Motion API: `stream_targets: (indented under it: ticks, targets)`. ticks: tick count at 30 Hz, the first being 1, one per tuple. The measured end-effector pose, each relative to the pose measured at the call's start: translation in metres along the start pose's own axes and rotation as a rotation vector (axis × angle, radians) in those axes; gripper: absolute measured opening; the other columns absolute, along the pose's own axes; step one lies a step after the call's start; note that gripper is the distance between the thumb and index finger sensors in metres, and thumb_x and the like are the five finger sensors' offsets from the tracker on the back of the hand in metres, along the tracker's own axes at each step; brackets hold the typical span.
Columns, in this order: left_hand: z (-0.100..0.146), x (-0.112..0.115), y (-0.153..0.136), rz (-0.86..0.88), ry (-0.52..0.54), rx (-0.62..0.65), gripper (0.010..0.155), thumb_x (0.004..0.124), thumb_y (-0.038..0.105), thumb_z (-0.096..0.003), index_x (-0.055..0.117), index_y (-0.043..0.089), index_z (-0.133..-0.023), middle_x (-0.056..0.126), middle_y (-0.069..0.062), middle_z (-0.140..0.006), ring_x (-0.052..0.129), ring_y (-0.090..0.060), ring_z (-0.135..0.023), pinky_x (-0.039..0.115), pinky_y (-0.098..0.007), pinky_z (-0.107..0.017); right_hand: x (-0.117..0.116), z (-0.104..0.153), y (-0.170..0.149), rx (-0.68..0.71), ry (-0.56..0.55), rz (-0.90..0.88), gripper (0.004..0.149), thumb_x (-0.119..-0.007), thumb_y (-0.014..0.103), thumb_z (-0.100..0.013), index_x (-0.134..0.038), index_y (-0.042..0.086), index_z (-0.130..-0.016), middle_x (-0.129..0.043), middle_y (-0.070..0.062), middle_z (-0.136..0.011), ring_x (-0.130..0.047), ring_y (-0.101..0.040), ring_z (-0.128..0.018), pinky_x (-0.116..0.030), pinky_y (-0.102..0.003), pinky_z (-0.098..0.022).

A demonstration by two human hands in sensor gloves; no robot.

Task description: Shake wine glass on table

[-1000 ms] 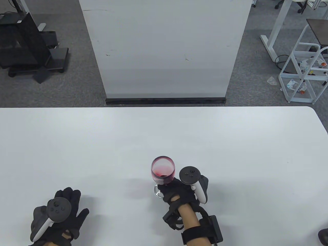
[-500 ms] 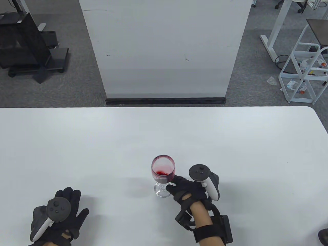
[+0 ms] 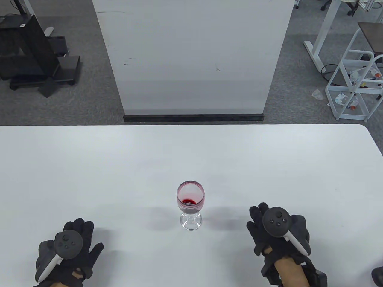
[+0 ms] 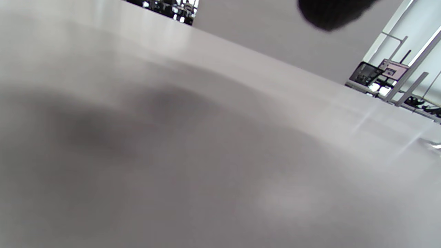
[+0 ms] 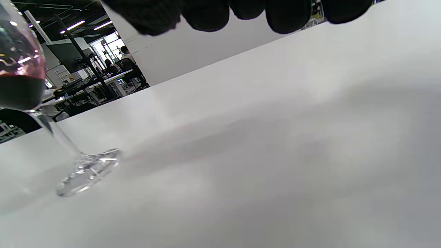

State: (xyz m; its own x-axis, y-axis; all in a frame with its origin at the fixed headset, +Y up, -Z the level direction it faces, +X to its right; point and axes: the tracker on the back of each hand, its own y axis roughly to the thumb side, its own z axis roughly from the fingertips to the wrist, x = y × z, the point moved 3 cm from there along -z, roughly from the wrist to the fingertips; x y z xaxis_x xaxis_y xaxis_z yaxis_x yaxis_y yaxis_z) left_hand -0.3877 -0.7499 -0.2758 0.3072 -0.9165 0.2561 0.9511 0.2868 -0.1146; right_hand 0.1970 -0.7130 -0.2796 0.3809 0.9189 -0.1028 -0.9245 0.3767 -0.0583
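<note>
The left hand (image 3: 67, 251) lies at the lower left of the table view, flat on the white tabletop (image 3: 119, 167), with its fingers spread wide and nothing in its grip. It is well apart from the glass. In the left wrist view only a dark fingertip shows at the top edge.

The wine glass (image 3: 190, 204) stands upright in the lower middle of the table view, with a little red wine in the bowl. Its round foot sits on the tabletop. No hand touches it.

The right hand (image 3: 276, 233) is at the lower right, near the glass but apart from it, fingers open and its grip empty. In the right wrist view the fingertips (image 5: 287, 15) hang along the top edge, and the glass's stem and foot (image 5: 88, 170) are at the left.

It looks like the shaking may be over, or a new shake may come. To do a shake well, I think the right hand should take the thin stem low down, keep the foot on the tabletop, and make small, slow circles. Big, fast moves could spill the wine or tip the glass.
</note>
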Motion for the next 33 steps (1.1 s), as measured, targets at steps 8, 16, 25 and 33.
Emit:
stream_targets:
  ticks: [8, 16, 25, 33]
  targets:
    - [0.0, 0.002, 0.002, -0.005, -0.008, 0.0, 0.076, 0.059, 0.059, -0.0462, 0.018, 0.034, -0.104, 0.002, 0.004, -0.113, -0.005, -0.027, -0.104, 0.0, -0.049, -0.074, -0.011, 0.035, -0.036, -0.008, -0.092, 0.118, 0.061, -0.072, 0.047, -0.05, -0.052, 0.025, -0.104, -0.04, -0.005, -0.115, -0.05, -0.038, -0.104, -0.054, -0.062, -0.071]
    - [-0.001, 0.001, 0.001, -0.01, -0.003, -0.005, 0.076, 0.059, 0.059, -0.0461, 0.018, 0.034, -0.104, 0.002, 0.005, -0.113, -0.005, -0.027, -0.105, 0.0, -0.049, -0.074, -0.024, 0.041, -0.04, -0.074, -0.069, 0.236, 0.064, -0.07, 0.048, -0.05, -0.045, 0.027, -0.105, -0.031, -0.004, -0.116, -0.036, -0.038, -0.107, -0.043, -0.063, -0.074]
    - [-0.001, 0.001, 0.001, -0.006, -0.002, -0.004, 0.076, 0.059, 0.059, -0.0462, 0.018, 0.034, -0.104, 0.002, 0.005, -0.113, -0.004, -0.027, -0.105, 0.0, -0.049, -0.074, -0.031, 0.054, -0.041, -0.137, -0.04, 0.262, 0.065, -0.068, 0.049, -0.051, -0.039, 0.028, -0.106, -0.025, -0.004, -0.116, -0.029, -0.038, -0.107, -0.04, -0.062, -0.075]
    - [-0.001, -0.001, -0.002, 0.001, 0.01, -0.022, 0.076, 0.059, 0.059, -0.0462, 0.018, 0.034, -0.104, 0.003, 0.005, -0.113, -0.004, -0.027, -0.105, 0.0, -0.049, -0.074, -0.036, 0.051, -0.041, -0.157, -0.016, 0.284, 0.066, -0.068, 0.049, -0.051, -0.038, 0.028, -0.106, -0.025, -0.004, -0.116, -0.029, -0.038, -0.107, -0.04, -0.062, -0.075]
